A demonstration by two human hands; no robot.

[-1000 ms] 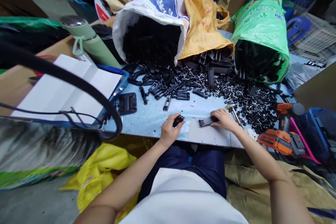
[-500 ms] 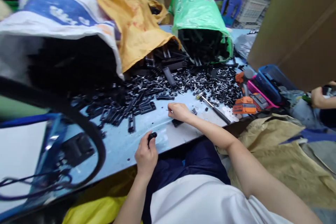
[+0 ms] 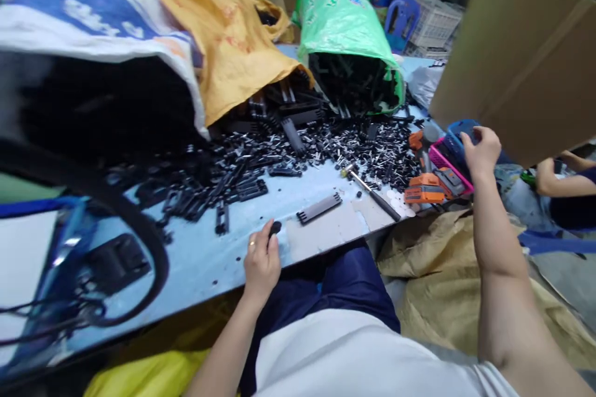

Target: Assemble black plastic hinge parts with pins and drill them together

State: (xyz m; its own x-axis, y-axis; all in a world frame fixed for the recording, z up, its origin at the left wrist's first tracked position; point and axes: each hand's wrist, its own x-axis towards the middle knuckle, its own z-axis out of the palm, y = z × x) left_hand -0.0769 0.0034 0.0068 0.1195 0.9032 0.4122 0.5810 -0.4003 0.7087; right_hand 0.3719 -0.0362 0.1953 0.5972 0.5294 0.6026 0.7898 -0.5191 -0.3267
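My left hand point(image 3: 262, 263) is closed on a small black plastic part point(image 3: 275, 227) just above the table's front edge. A ring shows on one finger. To its right lies a flat grey-black plastic piece point(image 3: 319, 208) with prongs at both ends, untouched on a pale board point(image 3: 321, 232). My right hand point(image 3: 483, 152) is stretched far right over a blue plastic basket point(image 3: 459, 130). Its thumb and forefinger are apart, and I see nothing between them; the other fingers are partly hidden.
A hammer point(image 3: 372, 192) lies beside loose pins and black parts point(image 3: 372, 149). An orange cordless drill point(image 3: 424, 189) rests by a pink basket point(image 3: 442, 158). White, orange and green sacks point(image 3: 344, 18) stand behind. A cardboard sheet point(image 3: 516, 68) rises at right, near another person's arm point(image 3: 552, 180).
My right hand let go of the flat pronged piece, passed close to my left hand, then swung right to the blue basket. My left hand kept the small black part. The view turned right.
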